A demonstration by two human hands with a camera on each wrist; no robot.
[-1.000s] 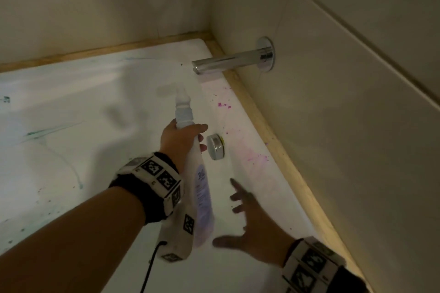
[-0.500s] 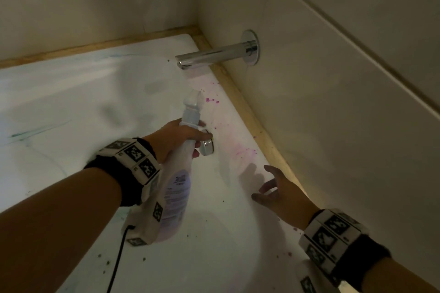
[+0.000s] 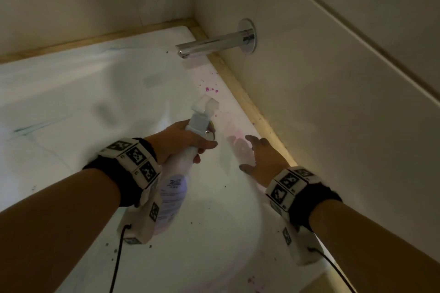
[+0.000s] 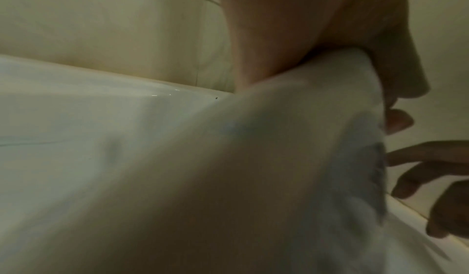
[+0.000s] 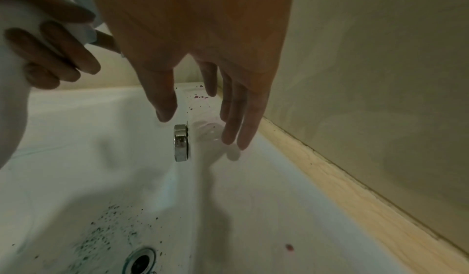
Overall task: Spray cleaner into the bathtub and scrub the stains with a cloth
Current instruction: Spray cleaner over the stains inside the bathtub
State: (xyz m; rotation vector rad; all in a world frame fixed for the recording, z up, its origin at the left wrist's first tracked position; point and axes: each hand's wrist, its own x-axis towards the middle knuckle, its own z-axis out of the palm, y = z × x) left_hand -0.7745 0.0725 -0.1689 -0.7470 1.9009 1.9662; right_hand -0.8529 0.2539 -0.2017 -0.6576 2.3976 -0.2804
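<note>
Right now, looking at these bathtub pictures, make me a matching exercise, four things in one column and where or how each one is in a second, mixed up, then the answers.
Column one:
1. spray bottle
2. right hand
3. tap spout
4. drain

Column two:
A. sticks out from the wall over the tub's corner
B. fingers spread, holding nothing
C. gripped at the neck by the left hand
D. in the tub floor, with dark specks beside it

Pairs: 1-C, 2-B, 3-A, 4-D

Overflow knob point(image 5: 181, 142) beside fingers point(image 5: 234, 122)
</note>
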